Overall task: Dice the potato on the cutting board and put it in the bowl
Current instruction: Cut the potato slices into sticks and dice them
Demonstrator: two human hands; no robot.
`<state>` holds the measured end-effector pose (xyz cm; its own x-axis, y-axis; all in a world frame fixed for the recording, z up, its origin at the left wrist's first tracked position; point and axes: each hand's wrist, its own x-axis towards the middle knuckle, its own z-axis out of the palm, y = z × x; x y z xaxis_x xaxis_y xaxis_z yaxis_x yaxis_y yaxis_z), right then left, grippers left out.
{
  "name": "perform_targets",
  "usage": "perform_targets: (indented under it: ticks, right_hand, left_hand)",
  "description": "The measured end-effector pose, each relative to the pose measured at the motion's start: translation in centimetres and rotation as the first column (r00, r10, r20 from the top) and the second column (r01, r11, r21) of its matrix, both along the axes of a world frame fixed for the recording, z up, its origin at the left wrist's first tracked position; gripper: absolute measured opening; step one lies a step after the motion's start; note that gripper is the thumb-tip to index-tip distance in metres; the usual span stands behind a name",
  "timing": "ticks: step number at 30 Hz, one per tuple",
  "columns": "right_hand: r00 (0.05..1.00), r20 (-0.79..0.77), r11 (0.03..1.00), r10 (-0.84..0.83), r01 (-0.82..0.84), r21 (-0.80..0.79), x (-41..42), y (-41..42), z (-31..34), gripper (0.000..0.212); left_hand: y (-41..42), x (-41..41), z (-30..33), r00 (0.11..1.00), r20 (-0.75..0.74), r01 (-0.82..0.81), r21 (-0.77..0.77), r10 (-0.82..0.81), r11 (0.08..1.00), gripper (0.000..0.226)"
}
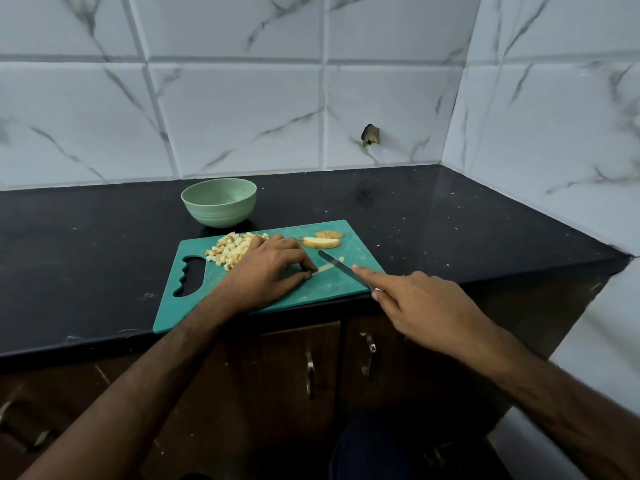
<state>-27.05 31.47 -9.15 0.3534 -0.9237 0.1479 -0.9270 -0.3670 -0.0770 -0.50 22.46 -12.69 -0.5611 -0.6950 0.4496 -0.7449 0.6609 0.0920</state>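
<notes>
While a thin potato strip (323, 268) is pinned on the cutting board (332, 289) by the left hand (270, 268)'s curled fingertips, short even cuts are best made with the knife (341, 266) gripped by the right hand (426, 303), index finger along its spine, fingertips kept tucked; bowl (219, 201) sits behind.

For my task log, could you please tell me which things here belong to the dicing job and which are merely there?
In use: cutting board, knife, potato strip, diced pile, potato slices, bowl, left hand, right hand.

Merely there: wall hole, cabinet handles.
</notes>
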Motion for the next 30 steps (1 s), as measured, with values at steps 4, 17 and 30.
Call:
perform_targets:
  ticks: [4, 17, 30]
  right_hand:
    - [0.998, -0.058, 1.000, -0.003, 0.003, 0.013, 0.5, 0.3, 0.2, 0.052]
    - [0.998, -0.069, 1.000, 0.005, -0.007, -0.024, 1.2, 1.2, 0.5, 0.051]
    - [0.970, -0.234, 0.991, -0.060, 0.031, -0.127, 1.9, 0.2, -0.6, 0.056]
  left_hand:
    - [-0.1, 0.1, -0.1, 1.000, 0.006, -0.002, 0.001, 0.002, 1.000, 0.019]
    - [-0.1, 0.1, 0.0, 1.000, 0.012, 0.003, -0.029, -0.003, 1.000, 0.015]
    - [0.1, 0.1, -0.1, 1.000, 0.011, -0.011, -0.057, 0.011, 0.998, 0.020]
